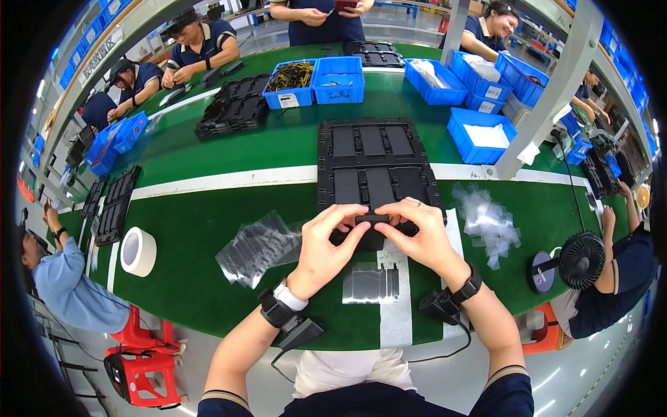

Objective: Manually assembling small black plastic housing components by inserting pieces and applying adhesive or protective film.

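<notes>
Between my two hands is a small black rectangular piece, held edge-on over the near end of a black compartment tray. My left hand pinches its left end between thumb and fingers. At the other end, my right hand grips it the same way. Flat dark pieces fill the tray's compartments beyond my fingertips. Fanned clear plastic films lie left of my left hand, and a loose heap of clear films lies to the right. Below my hands, another clear film sheet rests partly on a white strip.
A white tape roll lies at left, and a small black fan stands at right. Blue bins and stacked black trays occupy the far side. A metal post rises at right. Several people work around the green table.
</notes>
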The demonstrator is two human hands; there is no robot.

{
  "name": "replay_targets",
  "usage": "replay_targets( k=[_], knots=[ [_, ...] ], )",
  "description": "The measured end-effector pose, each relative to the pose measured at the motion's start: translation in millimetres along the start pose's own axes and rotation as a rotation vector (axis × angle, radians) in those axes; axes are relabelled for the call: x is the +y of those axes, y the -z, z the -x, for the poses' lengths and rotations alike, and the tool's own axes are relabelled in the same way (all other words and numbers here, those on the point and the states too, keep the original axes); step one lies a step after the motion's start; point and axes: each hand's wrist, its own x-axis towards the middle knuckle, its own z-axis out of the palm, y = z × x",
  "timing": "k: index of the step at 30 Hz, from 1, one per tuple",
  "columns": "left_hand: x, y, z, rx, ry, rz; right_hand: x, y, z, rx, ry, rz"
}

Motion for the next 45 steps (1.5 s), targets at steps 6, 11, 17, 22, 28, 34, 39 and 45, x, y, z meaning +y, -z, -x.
replay_targets(
  k=[6,11,17,22,28,34,39,45],
  knots=[
    [1.7,1.4,-1.7,-0.043,0.018,-0.015,-1.4,0.2,-0.8,-0.045,-0.039,0.01],
    [2.3,1.3,-2.5,-0.043,0.023,-0.037,-3.8,-1.9,-1.0,-0.045,-0.093,-0.045],
    [5.8,1.1,-3.8,-0.053,0.011,-0.078,-4.9,-3.1,-1.4,-0.032,-0.084,-0.069],
    [2.5,1.5,-4.1,-0.054,0.016,-0.049,-3.9,-3.4,-1.6,-0.039,-0.081,-0.079],
    [-0.4,1.1,-6.6,-0.04,0.018,-0.029,0.0,-4.4,-1.1,0.009,-0.079,-0.039],
    [5.9,2.9,-2.5,-0.005,-0.019,-0.056,-0.6,-2.7,-0.5,0.062,-0.001,-0.051],
    [5.8,1.3,-3.2,0.02,0.006,-0.041,-3.7,2.7,-3.4,0.044,0.032,0.048],
    [7.7,2.7,-5.2,-0.022,0.014,-0.091,-5.5,5.3,-5.9,-0.051,-0.029,-0.005]
  ],
)
